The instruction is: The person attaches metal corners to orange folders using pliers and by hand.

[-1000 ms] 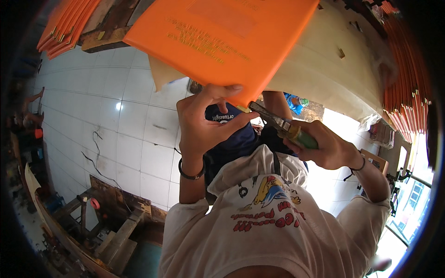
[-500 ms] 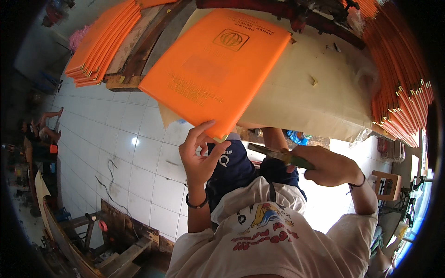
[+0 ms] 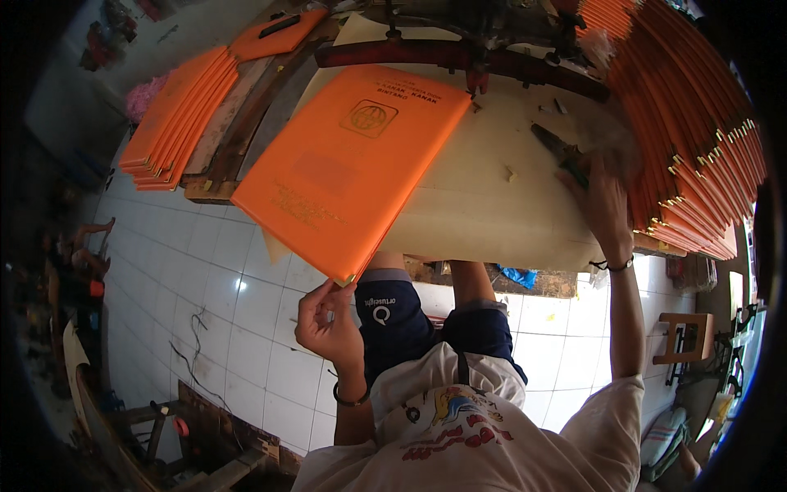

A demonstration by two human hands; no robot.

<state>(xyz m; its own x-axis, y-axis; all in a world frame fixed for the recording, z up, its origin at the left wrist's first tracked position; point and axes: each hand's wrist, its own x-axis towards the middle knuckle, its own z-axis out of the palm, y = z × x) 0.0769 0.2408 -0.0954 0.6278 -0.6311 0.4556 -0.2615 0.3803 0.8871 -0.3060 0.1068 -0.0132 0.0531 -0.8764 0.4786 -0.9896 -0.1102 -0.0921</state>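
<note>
An orange folder [image 3: 352,168] with gold print lies aslant on the table, its near corner jutting past the edge. That corner carries a small gold metal cap [image 3: 345,280]. My left hand [image 3: 328,324] is closed at this corner, its fingertips pinched against the folder's tip. Over the right part of the table is my right hand [image 3: 605,201], slightly blurred. It is closed around the green handle of a pair of pliers [image 3: 557,148], whose dark jaws point away to the left. Part of the handle is hidden by the hand.
Stacked orange folders stand at the right [image 3: 697,139] and at the far left [image 3: 176,123]. A dark red metal bar [image 3: 393,53] of a machine spans the table's far side. A loose gold corner piece [image 3: 512,174] lies on the tan sheet [image 3: 484,221]. A wooden stool [image 3: 687,336] stands at right.
My right hand has carried the pliers from above my lap out over the table's right side. My left fingers have drawn in to a pinch at the folder's corner. My view has shifted.
</note>
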